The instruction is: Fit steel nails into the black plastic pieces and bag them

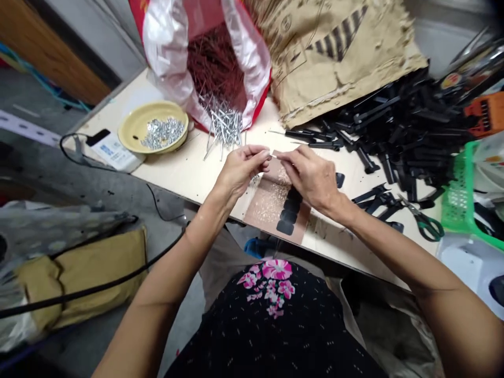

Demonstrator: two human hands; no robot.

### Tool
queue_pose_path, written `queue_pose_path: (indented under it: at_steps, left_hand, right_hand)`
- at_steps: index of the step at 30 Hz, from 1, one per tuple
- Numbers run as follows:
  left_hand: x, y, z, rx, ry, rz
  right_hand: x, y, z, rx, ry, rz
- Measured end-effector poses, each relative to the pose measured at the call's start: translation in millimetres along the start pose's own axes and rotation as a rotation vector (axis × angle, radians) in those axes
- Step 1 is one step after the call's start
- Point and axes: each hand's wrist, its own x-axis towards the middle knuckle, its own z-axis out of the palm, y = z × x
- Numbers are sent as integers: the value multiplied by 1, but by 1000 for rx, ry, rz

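Observation:
My left hand (pixel 249 164) is closed in a pinch above a brown mat, its fingertips on something too small to make out. Facing it, my right hand (pixel 309 176) also pinches, with a tiny pale sliver showing between the two sets of fingertips. Below them lies the brown mat (pixel 262 202), strewn with small pale specks. A column of black flat rounded pieces (pixel 289 215) runs along its right part, partly hidden by my right hand. Just beyond the hands, thin metal pins (pixel 226 123) spill out of a red and white bag (pixel 167 50).
Left of the bag stands a yellow bowl (pixel 128 128) of small metal parts, beside a white box (pixel 114 152). At right lie a heap of black plastic parts (pixel 389 113), green-handled scissors (pixel 429 227) and a green basket (pixel 457 202). A torn paper sack (pixel 307 84) sits behind.

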Motion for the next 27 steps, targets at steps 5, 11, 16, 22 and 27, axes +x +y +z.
queue_pose_path:
  at_steps: [5,11,16,22,27]
  left_hand:
    - [-5,-8,4,76,-43,7]
    - [-11,-8,6,194,-75,87]
    - [-14,-2,7,219,-60,138]
    - [-18,1,9,171,-17,103]
    - [-18,-5,8,207,3,123]
  right_hand:
    - [-15,6,3,-6,36,-31]
    - [-20,13,8,9,45,-41]
    - [-16,11,11,194,33,-31]
    - [-17,12,12,148,47,-31]
    - [-19,12,16,154,50,-20]
